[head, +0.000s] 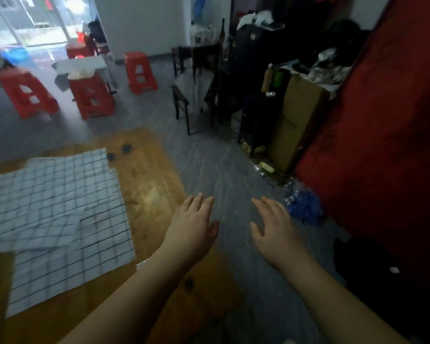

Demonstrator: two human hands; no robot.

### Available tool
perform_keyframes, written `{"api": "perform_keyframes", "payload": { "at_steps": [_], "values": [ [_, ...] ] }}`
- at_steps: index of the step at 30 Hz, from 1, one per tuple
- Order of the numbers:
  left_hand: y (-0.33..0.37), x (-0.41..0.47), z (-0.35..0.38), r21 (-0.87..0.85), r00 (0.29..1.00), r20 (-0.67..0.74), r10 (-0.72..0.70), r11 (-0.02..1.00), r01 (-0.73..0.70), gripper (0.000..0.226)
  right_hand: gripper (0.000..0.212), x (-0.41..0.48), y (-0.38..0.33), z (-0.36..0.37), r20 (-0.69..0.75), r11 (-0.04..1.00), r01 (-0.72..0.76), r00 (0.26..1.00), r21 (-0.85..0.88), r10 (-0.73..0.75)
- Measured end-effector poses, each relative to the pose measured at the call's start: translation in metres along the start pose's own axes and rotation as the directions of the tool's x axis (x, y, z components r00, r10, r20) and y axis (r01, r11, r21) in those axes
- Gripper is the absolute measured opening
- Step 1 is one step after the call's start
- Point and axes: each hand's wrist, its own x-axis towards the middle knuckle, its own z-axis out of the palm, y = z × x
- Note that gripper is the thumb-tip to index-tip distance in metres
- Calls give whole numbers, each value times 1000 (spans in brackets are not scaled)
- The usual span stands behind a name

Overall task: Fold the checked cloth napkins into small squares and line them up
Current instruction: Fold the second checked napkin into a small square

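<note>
Two hands reach forward, both palm down with fingers straight and loosely spread, holding nothing. The left hand point(191, 229) hovers over the right edge of the wooden counter point(149, 184). The right hand point(274, 232) is apart from it, over the grey floor point(221, 165).

The checked napkins point(60, 207) lie unfolded and overlapping on the left part of the counter, well apart from both hands. There seem to be three or four sheets, though motion blur makes the count unsure.

Beyond the counter, four red stools point(92, 98) stand on the floor. One cardboard box point(296, 120) stands upright on the right among dark furniture. A crumpled blue plastic heap point(305, 206) lies on the floor near the right hand.
</note>
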Motion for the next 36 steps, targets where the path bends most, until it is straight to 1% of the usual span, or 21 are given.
{"api": "perform_keyframes", "payload": {
  "at_steps": [5,8,9,12,15,21,25,29,36],
  "values": [
    [127,48,31,3,998,-33,56,998,-56,66,60,11,112,-66,-84,998,-51,995,-26,49],
    [201,79,54,-8,995,-19,98,995,-99,66,66,19,180,-105,-109,998,-70,992,-12,68],
    [221,88,60,-5,992,-9,124,992,-124,66,64,22,200,-117,-108,996,-90,990,-15,88],
    [270,113,73,12,987,10,160,987,-160,66,61,26,246,-146,-108,992,-125,987,-23,122],
    [293,142,80,33,990,29,136,990,-137,66,62,44,273,-166,-105,991,-131,986,-3,130],
    [298,215,85,42,997,26,66,997,-67,67,63,122,288,-176,-85,994,-99,991,54,103],
    [281,278,78,27,999,-13,35,999,-35,68,63,194,279,-175,-46,998,-48,998,28,49],
    [238,361,62,-9,998,-54,-15,1000,14,68,63,294,260,-168,-45,1000,-19,999,10,19],
    [132,518,4,-15,992,-68,-111,994,110,68,61,487,189,-152,50,999,50,997,6,-50]
  ]
}}
